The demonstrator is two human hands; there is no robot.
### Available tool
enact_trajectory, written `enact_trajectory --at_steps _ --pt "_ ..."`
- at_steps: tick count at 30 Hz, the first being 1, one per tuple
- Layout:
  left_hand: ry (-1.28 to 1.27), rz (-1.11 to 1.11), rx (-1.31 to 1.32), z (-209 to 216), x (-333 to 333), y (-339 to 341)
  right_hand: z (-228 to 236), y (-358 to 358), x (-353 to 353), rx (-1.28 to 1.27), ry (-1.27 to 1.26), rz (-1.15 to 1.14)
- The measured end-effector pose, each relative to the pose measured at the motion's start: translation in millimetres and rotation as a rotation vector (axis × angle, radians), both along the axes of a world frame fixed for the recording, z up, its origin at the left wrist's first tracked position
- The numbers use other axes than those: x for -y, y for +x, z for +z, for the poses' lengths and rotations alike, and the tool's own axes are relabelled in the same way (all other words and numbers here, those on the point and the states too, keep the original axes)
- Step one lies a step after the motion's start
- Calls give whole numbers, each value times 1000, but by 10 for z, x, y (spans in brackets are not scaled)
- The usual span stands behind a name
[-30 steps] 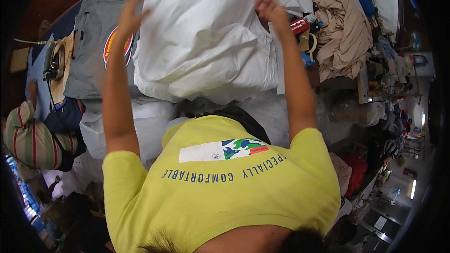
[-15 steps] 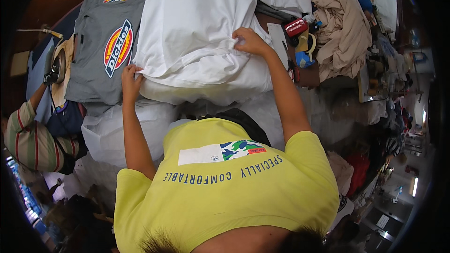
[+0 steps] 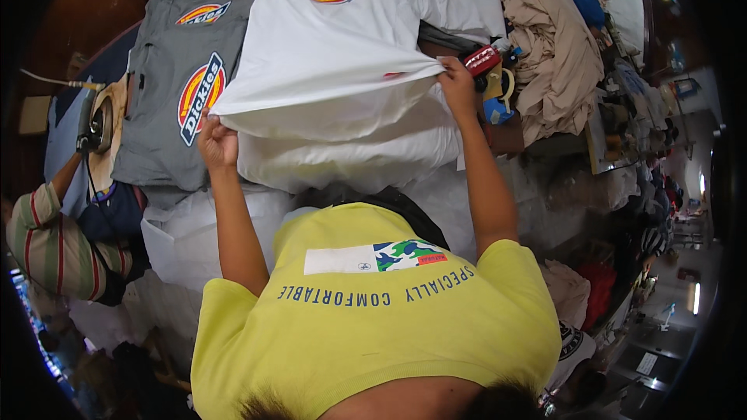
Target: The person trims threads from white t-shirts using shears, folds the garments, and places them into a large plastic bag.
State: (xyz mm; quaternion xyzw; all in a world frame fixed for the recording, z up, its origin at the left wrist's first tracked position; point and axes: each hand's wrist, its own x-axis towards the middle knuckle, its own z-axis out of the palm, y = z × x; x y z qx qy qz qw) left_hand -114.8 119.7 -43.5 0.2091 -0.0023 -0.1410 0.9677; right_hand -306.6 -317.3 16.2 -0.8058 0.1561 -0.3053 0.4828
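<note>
A white T-shirt [image 3: 327, 47] with a colourful chest print lies before me, its neckline at the far end. My left hand [image 3: 217, 142] pinches the near left corner of its hem. At the other end of the hem, my right hand [image 3: 457, 82] grips the right corner. Between my hands the hem is stretched and lifted, and a hollow shows beneath it. Under the shirt is a thick stack of white cloth [image 3: 350, 159]. Grey T-shirts [image 3: 159, 101] with large printed badges lie just left of my left hand.
A red object [image 3: 482, 60], a tape dispenser [image 3: 500, 101] and a heap of beige cloth [image 3: 548, 54] lie at the right. On the left, a co-worker's hand holds an iron [image 3: 101, 123]. White plastic bags [image 3: 194, 225] hang below the table edge.
My right hand has moved right and now holds the shirt's right hem corner. The bunched hem has been pulled out straight and lifted. My left hand has shifted slightly nearer me.
</note>
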Motion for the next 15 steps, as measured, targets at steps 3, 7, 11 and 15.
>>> enact_trajectory --at_steps 3,7,11,15 --pt "155 23 128 509 -17 -171 213 -229 -103 176 468 -179" --pt "916 136 542 345 -217 -172 -231 -676 5 -169 -24 -229" --pt "1879 542 1203 708 -181 47 71 -753 239 -469 275 -100" --pt "2180 984 1361 1740 44 802 1550 -521 412 -81 237 40"
